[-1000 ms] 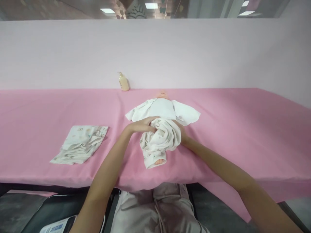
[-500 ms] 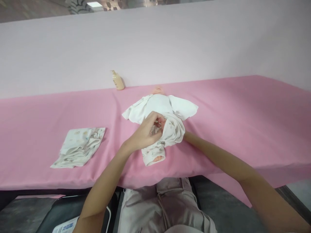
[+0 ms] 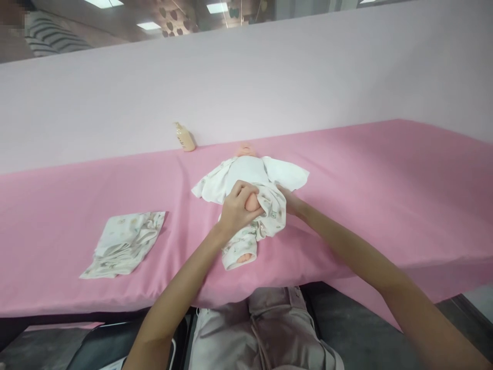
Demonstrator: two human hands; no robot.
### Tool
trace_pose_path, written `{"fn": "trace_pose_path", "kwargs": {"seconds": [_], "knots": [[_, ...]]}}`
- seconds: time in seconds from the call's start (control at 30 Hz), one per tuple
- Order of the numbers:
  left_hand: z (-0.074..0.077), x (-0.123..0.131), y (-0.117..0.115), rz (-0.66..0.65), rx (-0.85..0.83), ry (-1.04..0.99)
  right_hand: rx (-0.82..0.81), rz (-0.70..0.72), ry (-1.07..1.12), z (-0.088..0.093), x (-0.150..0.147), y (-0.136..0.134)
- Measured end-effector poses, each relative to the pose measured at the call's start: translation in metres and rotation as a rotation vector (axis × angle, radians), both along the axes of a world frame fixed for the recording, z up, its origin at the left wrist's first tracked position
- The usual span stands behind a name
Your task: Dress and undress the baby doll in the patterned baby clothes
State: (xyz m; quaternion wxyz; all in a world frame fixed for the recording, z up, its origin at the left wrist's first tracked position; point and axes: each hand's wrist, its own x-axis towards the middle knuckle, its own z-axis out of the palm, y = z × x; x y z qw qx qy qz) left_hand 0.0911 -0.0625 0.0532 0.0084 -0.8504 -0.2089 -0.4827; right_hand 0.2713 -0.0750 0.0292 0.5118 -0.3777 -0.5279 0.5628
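Observation:
A baby doll lies on its back, its head (image 3: pixel 245 149) at the far side and a white wrap top (image 3: pixel 248 169) spread over its body. My left hand (image 3: pixel 234 208) is closed around the doll's bare foot (image 3: pixel 252 202), which pokes out of a bunched leg of the printed white trousers (image 3: pixel 274 210). On the other side of that bunched cloth, my right hand (image 3: pixel 290 200) grips the trousers, most of its fingers hidden behind the fabric. The doll's other leg lies inside its trouser leg (image 3: pixel 239 252), with toes showing at the cuff.
Pink cloth (image 3: pixel 365 205) covers the table. To the left lies a folded printed white garment (image 3: pixel 125 244). A pump bottle (image 3: pixel 185 137) stands by the white partition (image 3: pixel 246 87). Beyond the partition, a striped sleeve (image 3: pixel 54 36) of another person shows. A dark chair (image 3: pixel 111 341) is below the table.
The doll's foot has come out of the bunched trouser leg into my left hand's grasp. My right hand has drawn back from under the cloth to its right side. The view has tilted up slightly.

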Motion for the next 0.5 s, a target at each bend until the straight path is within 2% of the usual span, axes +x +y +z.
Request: {"fn": "trace_pose_path", "kwargs": {"seconds": [0.07, 0.13, 0.23, 0.3, 0.33, 0.4, 0.5], "knots": [[0.005, -0.003, -0.004, 0.041, 0.095, 0.037, -0.039, 0.072, 0.097, 0.010, 0.000, -0.002], [0.010, -0.003, -0.017, 0.081, 0.192, 0.127, -0.072, 0.068, 0.126, 0.019, -0.001, -0.005], [0.014, 0.000, -0.047, 0.066, 0.317, 0.365, -0.102, -0.144, 0.106, 0.023, -0.001, -0.002], [0.010, 0.003, -0.067, -0.008, 0.354, 0.559, -0.143, -0.318, 0.120, 0.016, 0.004, 0.006], [0.007, 0.005, -0.075, -0.045, 0.346, 0.651, -0.165, -0.378, 0.104, 0.011, 0.008, 0.011], [0.003, 0.006, -0.085, -0.107, 0.281, 0.777, -0.186, -0.411, 0.008, -0.001, 0.016, 0.021], [0.007, 0.004, -0.077, -0.170, 0.056, 0.708, -0.134, -0.370, -0.156, -0.013, 0.023, 0.029]]}}
